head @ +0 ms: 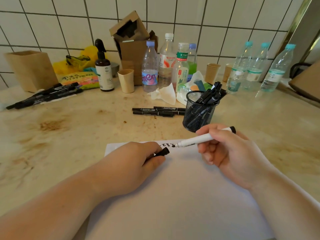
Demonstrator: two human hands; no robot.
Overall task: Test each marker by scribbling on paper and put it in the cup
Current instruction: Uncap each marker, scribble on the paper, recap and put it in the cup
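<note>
My right hand (pixel 230 153) grips an uncapped white marker (pixel 199 140), its black tip touching the white paper (pixel 181 196) beside a row of black scribbles (pixel 167 145). My left hand (pixel 136 163) rests on the paper and pinches the marker's black cap (pixel 162 151). Behind the paper stands a black mesh cup (pixel 200 112) holding several black markers. Three black markers (pixel 157 111) lie on the counter left of the cup. Several more black markers (pixel 46 97) lie in a pile at the far left.
Along the tiled wall stand plastic bottles (pixel 149 66), a dark spray bottle (pixel 103 73), paper cups (pixel 126 80), a cardboard box (pixel 133 47), a wooden box (pixel 31 70) and crumpled tissue (pixel 164 94). More water bottles (pixel 256 66) line the back right. The marble counter (pixel 69 135) is stained.
</note>
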